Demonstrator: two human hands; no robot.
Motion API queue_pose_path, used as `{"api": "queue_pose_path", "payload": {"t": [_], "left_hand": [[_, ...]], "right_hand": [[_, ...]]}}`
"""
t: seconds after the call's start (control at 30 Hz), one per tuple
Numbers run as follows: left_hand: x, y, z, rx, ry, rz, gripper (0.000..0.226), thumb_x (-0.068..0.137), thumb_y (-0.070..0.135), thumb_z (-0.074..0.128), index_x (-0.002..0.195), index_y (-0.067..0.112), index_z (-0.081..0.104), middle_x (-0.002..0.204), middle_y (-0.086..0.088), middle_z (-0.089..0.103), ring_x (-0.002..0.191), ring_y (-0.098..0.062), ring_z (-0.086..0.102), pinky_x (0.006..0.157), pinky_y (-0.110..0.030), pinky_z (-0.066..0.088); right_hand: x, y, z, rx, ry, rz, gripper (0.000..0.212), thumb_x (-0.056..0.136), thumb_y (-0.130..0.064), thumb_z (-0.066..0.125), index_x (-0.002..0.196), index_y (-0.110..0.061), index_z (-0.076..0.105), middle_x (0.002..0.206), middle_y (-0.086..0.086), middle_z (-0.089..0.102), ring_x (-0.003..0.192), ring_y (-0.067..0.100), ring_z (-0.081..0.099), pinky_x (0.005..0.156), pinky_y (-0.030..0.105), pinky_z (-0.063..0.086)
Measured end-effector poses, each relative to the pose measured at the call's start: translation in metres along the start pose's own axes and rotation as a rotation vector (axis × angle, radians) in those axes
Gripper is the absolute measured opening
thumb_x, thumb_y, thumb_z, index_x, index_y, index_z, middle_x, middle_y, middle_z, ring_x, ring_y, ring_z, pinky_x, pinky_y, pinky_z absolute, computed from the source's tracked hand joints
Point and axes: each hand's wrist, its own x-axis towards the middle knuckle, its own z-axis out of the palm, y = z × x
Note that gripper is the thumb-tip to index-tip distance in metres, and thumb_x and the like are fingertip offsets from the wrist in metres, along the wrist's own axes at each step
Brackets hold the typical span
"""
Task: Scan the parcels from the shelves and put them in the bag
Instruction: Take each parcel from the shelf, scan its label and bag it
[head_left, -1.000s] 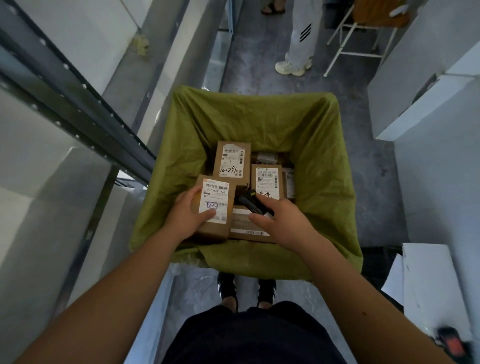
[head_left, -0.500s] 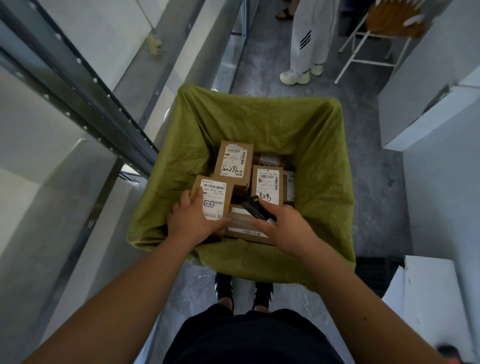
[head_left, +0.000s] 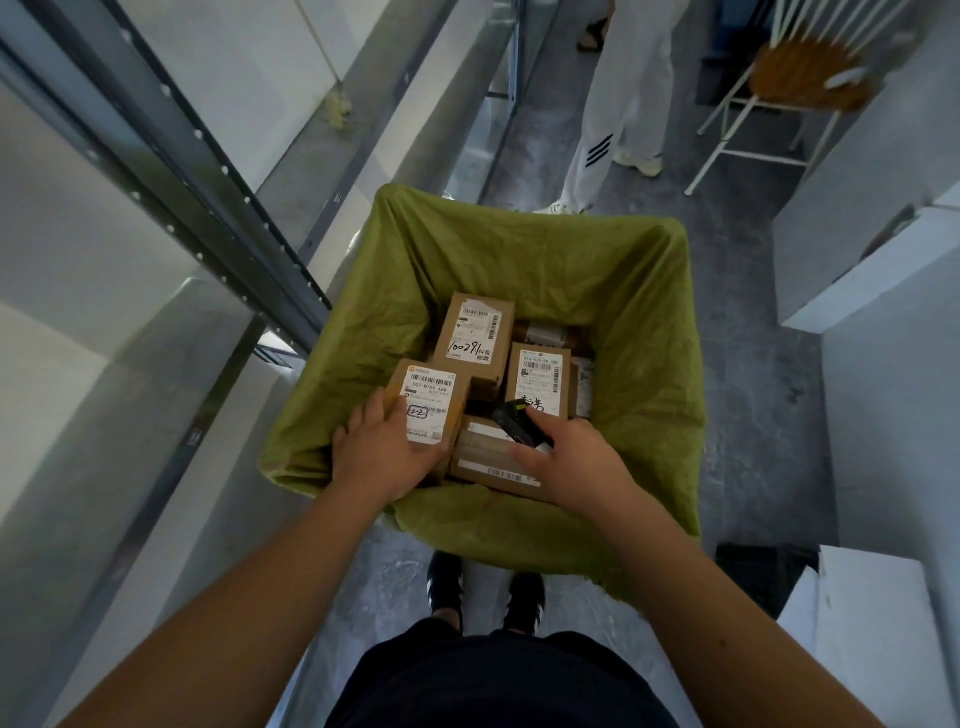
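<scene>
The left hand (head_left: 382, 457) grasps a brown cardboard parcel (head_left: 431, 410) at the 9 o'clock side of the green bag (head_left: 649, 322), thumb across its white label reading "507-N705 A68" and a boxed "2-2". The right hand (head_left: 571, 460), at 6 o'clock, grips a black scanner (head_left: 514, 423) over other labelled parcels; the 12 o'clock one (head_left: 475, 338) bears handwritten "100291".

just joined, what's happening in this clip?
A person is loading parcels into a green bag that stands open on the floor. The left hand grips a brown box by its near end, label up, down inside the bag beside several boxes already lying there. The right hand holds a black scanner over another box in the bag. Metal shelves run along the left. A second person's legs stand beyond the bag.
</scene>
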Motion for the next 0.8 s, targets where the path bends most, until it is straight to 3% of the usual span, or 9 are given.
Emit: {"api": "queue_pose_path", "payload": {"t": [0.27,0.37,0.43,0.5,0.67,0.8], "left_hand": [[-0.036,-0.007,0.006,0.011,0.193,0.004,0.095,0.089,0.082,0.049,0.165,0.033,0.021,0.171,-0.006,0.023,0.154,-0.03,0.025,0.122,-0.054,0.025],[-0.055,-0.013,0.003,0.062,0.288,-0.006,0.092,0.089,0.077,0.054,0.165,0.034,0.024,0.17,-0.011,0.025,0.156,-0.036,0.019,0.125,-0.059,0.016],[-0.07,-0.023,-0.002,0.09,0.348,-0.029,0.088,0.088,0.075,0.056,0.162,0.032,0.033,0.168,-0.014,0.03,0.157,-0.039,0.019,0.125,-0.065,0.012],[-0.087,-0.037,-0.006,0.116,0.377,-0.087,0.087,0.089,0.077,0.046,0.161,0.031,0.034,0.169,-0.014,0.028,0.158,-0.038,0.016,0.125,-0.065,0.009],[-0.131,-0.08,-0.005,-0.001,0.434,-0.285,0.089,0.088,0.079,0.032,0.162,0.031,0.028,0.168,-0.011,0.028,0.158,-0.035,0.014,0.126,-0.061,0.012],[-0.176,-0.117,0.01,-0.097,0.44,-0.457,0.093,0.085,0.082,0.034,0.163,0.033,0.022,0.171,-0.008,0.023,0.159,-0.031,0.012,0.127,-0.055,0.013]], "right_hand": [[0.006,-0.01,0.009,-0.092,-0.086,-0.089,0.073,0.093,-0.051,0.058,0.158,-0.041,0.028,0.132,0.004,0.051,0.108,0.021,0.058,0.094,0.043,0.057],[0.009,-0.026,0.017,-0.086,-0.126,-0.142,0.079,0.089,-0.059,0.053,0.16,-0.04,0.022,0.124,0.0,0.048,0.099,0.016,0.056,0.087,0.038,0.056],[0.01,-0.039,0.023,-0.081,-0.127,-0.214,0.07,0.086,-0.062,0.051,0.152,-0.044,0.033,0.117,-0.001,0.049,0.092,0.011,0.055,0.077,0.032,0.051],[0.009,-0.056,0.029,-0.099,-0.146,-0.284,0.063,0.087,-0.065,0.049,0.146,-0.048,0.036,0.117,0.001,0.05,0.087,0.008,0.053,0.072,0.029,0.045],[-0.005,-0.105,0.05,-0.139,-0.234,-0.486,0.069,0.093,-0.068,0.051,0.155,-0.043,0.033,0.138,0.009,0.047,0.115,0.025,0.056,0.1,0.041,0.051],[-0.024,-0.148,0.078,-0.279,-0.289,-0.64,0.075,0.098,-0.069,0.046,0.162,-0.038,0.024,0.131,0.013,0.052,0.112,0.027,0.056,0.095,0.039,0.047]]}}
